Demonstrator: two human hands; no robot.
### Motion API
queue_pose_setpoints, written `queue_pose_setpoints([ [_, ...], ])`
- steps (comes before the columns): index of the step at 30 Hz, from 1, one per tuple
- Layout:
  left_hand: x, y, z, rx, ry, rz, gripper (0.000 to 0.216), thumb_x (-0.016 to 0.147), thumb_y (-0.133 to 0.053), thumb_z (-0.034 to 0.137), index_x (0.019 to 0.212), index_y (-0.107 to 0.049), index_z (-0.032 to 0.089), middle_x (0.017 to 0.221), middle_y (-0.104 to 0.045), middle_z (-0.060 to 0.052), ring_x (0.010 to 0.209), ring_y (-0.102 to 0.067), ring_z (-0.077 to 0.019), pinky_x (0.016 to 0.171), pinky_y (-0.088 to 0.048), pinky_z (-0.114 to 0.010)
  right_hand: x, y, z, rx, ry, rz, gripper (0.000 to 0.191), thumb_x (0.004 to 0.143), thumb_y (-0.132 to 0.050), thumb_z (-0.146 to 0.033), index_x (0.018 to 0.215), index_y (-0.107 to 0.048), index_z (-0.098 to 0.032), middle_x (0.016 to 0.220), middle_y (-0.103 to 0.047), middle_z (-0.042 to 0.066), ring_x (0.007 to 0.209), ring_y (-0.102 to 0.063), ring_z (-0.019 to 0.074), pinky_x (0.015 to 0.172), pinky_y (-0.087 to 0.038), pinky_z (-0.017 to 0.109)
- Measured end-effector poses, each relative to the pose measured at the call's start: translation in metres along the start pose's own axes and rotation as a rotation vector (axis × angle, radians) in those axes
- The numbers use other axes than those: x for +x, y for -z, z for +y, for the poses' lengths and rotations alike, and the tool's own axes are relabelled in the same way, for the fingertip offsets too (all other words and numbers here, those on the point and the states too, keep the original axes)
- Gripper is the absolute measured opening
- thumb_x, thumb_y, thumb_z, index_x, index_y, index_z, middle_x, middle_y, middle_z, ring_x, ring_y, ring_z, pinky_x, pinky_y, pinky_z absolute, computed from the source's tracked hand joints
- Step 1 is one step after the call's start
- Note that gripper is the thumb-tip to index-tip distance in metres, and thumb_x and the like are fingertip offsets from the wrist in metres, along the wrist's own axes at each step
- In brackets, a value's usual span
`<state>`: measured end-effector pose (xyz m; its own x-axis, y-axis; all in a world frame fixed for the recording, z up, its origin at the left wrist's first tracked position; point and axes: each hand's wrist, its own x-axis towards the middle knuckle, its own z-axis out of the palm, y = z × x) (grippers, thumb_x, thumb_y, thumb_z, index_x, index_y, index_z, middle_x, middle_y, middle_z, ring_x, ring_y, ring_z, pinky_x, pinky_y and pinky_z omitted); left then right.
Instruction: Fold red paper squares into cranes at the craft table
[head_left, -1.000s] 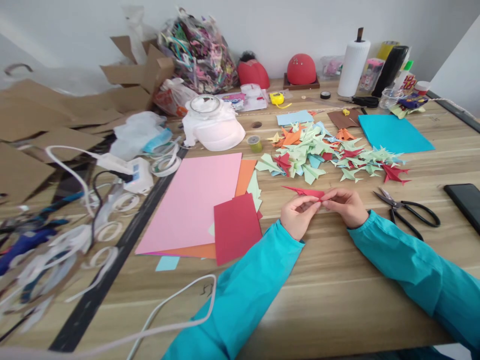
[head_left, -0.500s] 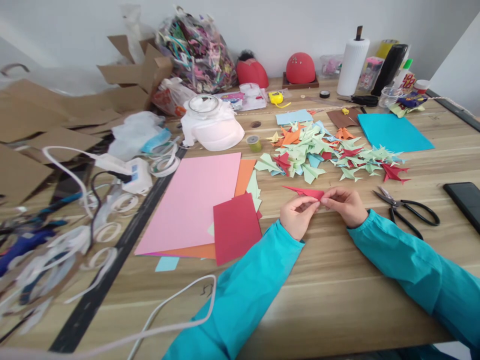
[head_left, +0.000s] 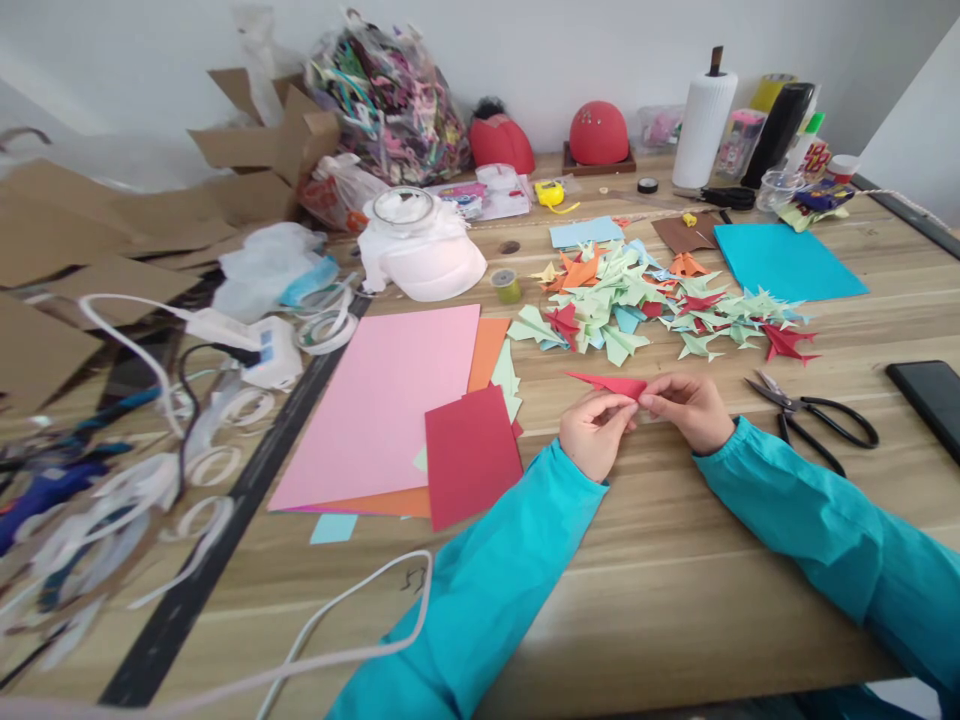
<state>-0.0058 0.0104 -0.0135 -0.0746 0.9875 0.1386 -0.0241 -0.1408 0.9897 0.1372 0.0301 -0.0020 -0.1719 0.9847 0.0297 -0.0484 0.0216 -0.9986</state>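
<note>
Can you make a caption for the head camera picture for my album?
Left hand and right hand hold folded red paper near a colorful pile of paper shapes.

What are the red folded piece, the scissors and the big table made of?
Red folded piece: probably matte paper, thin with straight edges.
Scissors: silvery blades look like metal; smooth black handles could be plastic or rubber.
Table: smooth and wood-like, with streaky grain, though that might be a printed surface.
</note>
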Motion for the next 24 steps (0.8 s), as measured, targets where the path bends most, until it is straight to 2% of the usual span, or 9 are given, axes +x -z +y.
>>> queue_pose_setpoints([
  [6,-0.001,-0.003,0.005,-0.015,0.096,0.057,0.010,0.063,-0.068,0.023,0.065,-0.064,0.014,0.051,-0.060,0.000,0.047,-0.058,-0.0113,0.049,-0.046,-0.022,0.000,-0.001,0.003,-0.006,-0.004,0.013,0.028,0.056,-0.077,-0.038,0.068,-0.066,-0.015,0.062,-0.064,0.002,0.056,-0.056,0.0115,0.055,-0.047,0.025],
  [11,0.000,-0.004,0.010,-0.085,0.155,0.045,0.016,0.060,-0.070,0.024,0.064,-0.059,0.014,0.047,-0.058,0.001,0.044,-0.057,-0.0108,0.047,-0.045,-0.021,0.001,-0.002,0.000,0.010,-0.036,0.054,0.029,0.054,-0.077,-0.039,0.065,-0.065,-0.015,0.058,-0.064,0.001,0.051,-0.055,0.0108,0.051,-0.046,0.025],
  [16,0.000,-0.006,0.012,-0.136,0.187,0.084,0.028,0.059,-0.072,0.028,0.063,-0.047,0.016,0.047,-0.058,0.003,0.042,-0.057,-0.0110,0.044,-0.045,-0.020,0.000,-0.003,-0.004,0.011,-0.047,0.066,0.029,0.055,-0.077,-0.040,0.064,-0.065,-0.015,0.056,-0.063,0.001,0.050,-0.055,0.0107,0.051,-0.047,0.025],
  [24,0.001,-0.008,0.011,-0.174,0.218,0.125,0.032,0.056,-0.074,0.029,0.060,-0.046,0.016,0.050,-0.056,0.004,0.041,-0.057,-0.0106,0.042,-0.044,-0.019,0.000,-0.003,-0.001,-0.021,-0.016,0.042,0.031,0.057,-0.075,-0.042,0.066,-0.064,-0.015,0.057,-0.063,0.002,0.051,-0.056,0.0113,0.051,-0.047,0.025],
])
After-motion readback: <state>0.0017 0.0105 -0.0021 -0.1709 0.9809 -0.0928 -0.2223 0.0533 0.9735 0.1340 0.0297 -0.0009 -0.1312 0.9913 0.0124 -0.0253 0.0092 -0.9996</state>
